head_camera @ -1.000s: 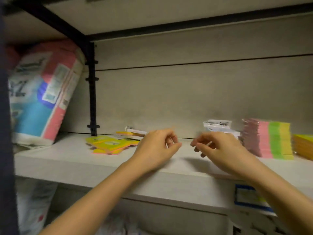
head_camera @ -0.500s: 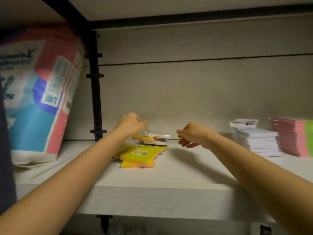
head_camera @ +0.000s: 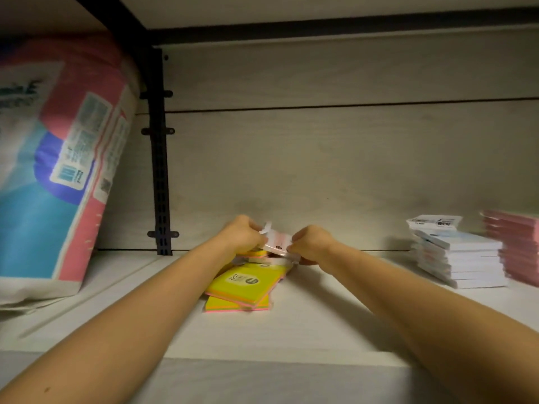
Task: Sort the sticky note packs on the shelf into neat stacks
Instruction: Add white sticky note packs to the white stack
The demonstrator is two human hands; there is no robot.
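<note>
A pale, wood-grained shelf board runs from the near edge to a far back wall of light grey wood-look panels, crossed by a thin dark horizontal seam. A black slotted metal upright stands against that wall at far left, meeting a black metal beam under the pale board overhead. The light is dim and warm, and the left corner lies in shadow.

Pink stack cropped at right edge
</note>
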